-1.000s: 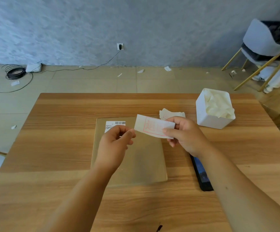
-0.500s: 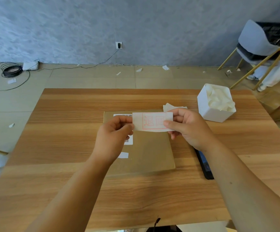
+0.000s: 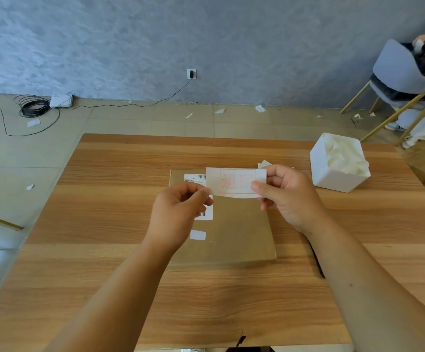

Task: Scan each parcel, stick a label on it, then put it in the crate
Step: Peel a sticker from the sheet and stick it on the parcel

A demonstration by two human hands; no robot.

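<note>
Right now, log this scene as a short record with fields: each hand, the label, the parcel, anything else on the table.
Left: left hand pinches the left end of the white paper label with red print
Right: right hand pinches its right end
Label: held up between both hands, not yet stuck
Parcel: flat brown cardboard parcel lies on the wooden table, a white barcode sticker at its far left corner
Other: white square tub of crumpled paper, far right on the table

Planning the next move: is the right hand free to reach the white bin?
Not yet, probably: the right hand pinches the label, though nothing stands between it and the white bin.
</note>
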